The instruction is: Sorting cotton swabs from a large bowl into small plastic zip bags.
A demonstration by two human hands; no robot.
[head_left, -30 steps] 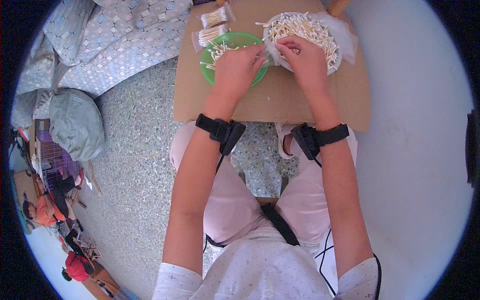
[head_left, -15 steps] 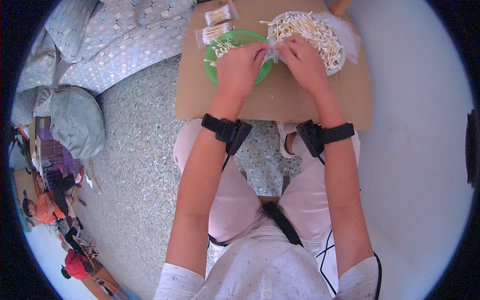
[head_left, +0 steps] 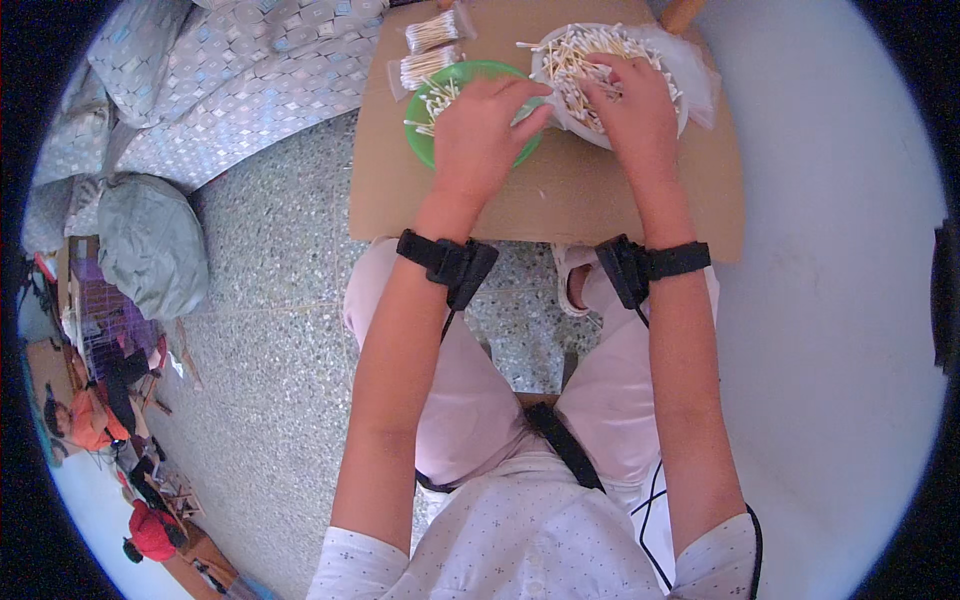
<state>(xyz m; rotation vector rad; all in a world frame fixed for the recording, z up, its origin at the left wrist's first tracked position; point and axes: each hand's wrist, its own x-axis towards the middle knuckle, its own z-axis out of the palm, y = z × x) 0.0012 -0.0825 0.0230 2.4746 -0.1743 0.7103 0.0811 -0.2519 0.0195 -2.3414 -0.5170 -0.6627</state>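
My left hand (head_left: 478, 135) is over the green bowl (head_left: 424, 150), thumb and forefinger apart around a faint, blurred bit of clear plastic bag (head_left: 527, 108). Loose cotton swabs (head_left: 437, 100) lie in that bowl, partly hidden by the hand. My right hand (head_left: 640, 112) reaches over the white bowl (head_left: 683, 122), its thumb and fingers apart and touching or just above the heap of cotton swabs (head_left: 590, 50). Whether any swab is between those fingers is unclear.
Two clear packets of cotton swabs (head_left: 432, 34) lie beyond the green bowl. Clear plastic (head_left: 706, 90) sits along the white bowl's right side. Brown cardboard (head_left: 600, 200) covers the work surface. A pale wall (head_left: 830, 250) stands right; patterned bundles (head_left: 250, 90) lie left.
My hands were together, pinching clear plastic between the bowls. Now they are apart: the right has moved right over the swab heap and opened, while the left stays by the green bowl.
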